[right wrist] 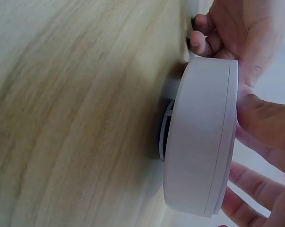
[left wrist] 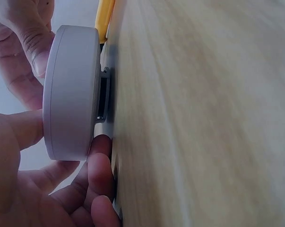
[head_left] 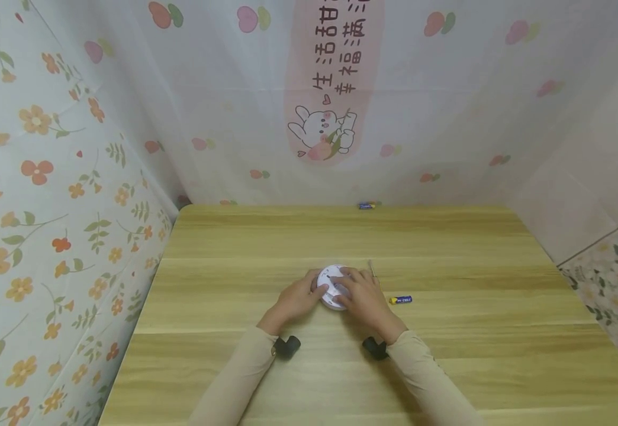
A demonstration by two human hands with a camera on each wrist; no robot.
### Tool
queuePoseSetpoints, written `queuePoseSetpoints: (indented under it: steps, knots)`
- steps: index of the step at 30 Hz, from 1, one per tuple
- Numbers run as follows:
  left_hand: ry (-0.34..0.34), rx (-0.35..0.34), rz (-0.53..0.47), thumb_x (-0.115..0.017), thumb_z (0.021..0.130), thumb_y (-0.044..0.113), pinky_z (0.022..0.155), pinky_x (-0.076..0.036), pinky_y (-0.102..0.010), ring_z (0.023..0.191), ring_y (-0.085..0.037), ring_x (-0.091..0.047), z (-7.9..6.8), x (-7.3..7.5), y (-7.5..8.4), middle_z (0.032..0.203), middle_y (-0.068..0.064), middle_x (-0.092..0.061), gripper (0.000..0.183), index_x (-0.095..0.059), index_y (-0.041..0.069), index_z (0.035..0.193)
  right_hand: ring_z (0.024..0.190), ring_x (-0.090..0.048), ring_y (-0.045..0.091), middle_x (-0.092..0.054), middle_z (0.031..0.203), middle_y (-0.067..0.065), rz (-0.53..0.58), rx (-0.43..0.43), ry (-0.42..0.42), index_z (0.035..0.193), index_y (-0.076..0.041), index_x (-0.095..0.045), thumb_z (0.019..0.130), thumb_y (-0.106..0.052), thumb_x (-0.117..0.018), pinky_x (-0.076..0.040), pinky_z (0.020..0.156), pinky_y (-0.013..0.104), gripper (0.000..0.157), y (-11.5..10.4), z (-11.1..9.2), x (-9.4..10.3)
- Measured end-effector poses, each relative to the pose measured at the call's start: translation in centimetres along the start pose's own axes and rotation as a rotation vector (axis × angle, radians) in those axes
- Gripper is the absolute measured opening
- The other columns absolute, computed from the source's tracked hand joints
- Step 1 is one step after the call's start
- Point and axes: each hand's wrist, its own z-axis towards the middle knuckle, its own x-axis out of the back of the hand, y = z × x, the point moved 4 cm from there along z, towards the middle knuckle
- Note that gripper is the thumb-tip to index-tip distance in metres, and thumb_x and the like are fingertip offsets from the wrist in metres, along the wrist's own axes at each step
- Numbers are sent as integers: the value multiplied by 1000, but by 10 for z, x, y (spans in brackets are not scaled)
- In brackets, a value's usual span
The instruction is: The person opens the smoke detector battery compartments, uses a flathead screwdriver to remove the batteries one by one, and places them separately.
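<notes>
A round white smoke alarm (head_left: 328, 296) is held low over the table between both hands, its flat face up. In the left wrist view, the slotted vent (left wrist: 104, 94) on its underside points toward the wood. My left hand (head_left: 299, 297) grips the rim, thumb on the upper face and fingers curled under the edge. My right hand (head_left: 363, 294) bends over the upper face from the right. Its thumb (right wrist: 263, 118) touches that face, and the other fingers reach over the far part. Whatever lies under these fingertips is partly hidden.
A blue and yellow battery (head_left: 401, 300) lies right of my right hand; a similar battery (head_left: 366, 206) lies at the table's back edge. A thin metal shaft (head_left: 371, 267) pokes out beyond the right fingers. A yellow piece (left wrist: 104, 21) shows behind the alarm. Patterned curtains (head_left: 224, 118) border the table.
</notes>
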Motion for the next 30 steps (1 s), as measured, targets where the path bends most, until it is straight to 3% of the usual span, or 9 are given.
queuePoseSetpoints:
  steps: [8,12,16,22,30]
  knots:
    - [16,27,-25,-48,99,41,83,-49,-44,96,-24,-60,-1,-2,1,110,-11,-65,53,-41,12,144,121,-49,37,-54,137,15,68,4,-18,121,-13,-66,83,-26,-75,-36,91,53,42,8,-1,-2]
    - [21,38,-35,-49,99,40,84,-49,-45,99,-26,-61,-1,-2,1,112,-13,-65,53,-41,13,144,129,-45,39,-51,140,16,113,-1,-24,124,-12,-63,83,-29,-75,-35,93,55,46,17,-2,0]
    - [26,46,-40,-49,99,40,87,-48,-47,105,-28,-61,-1,-2,0,117,-13,-65,53,-41,14,144,131,-39,44,-46,142,19,162,-14,-39,130,-10,-58,79,-29,-77,-32,96,59,57,25,-5,6]
    - [26,47,-51,-50,99,41,81,-48,-42,95,-23,-59,-1,-1,-1,103,-8,-64,53,-42,14,144,131,-35,47,-40,145,23,194,-26,-110,140,-6,-47,74,-30,-81,-29,99,61,78,32,-10,7]
    - [32,45,-56,-50,99,41,77,-46,-38,89,-20,-56,0,-1,0,97,-5,-61,53,-43,13,143,132,-37,44,-44,143,18,166,-48,-91,139,-4,-49,76,-31,-79,-33,96,55,75,36,-13,1]
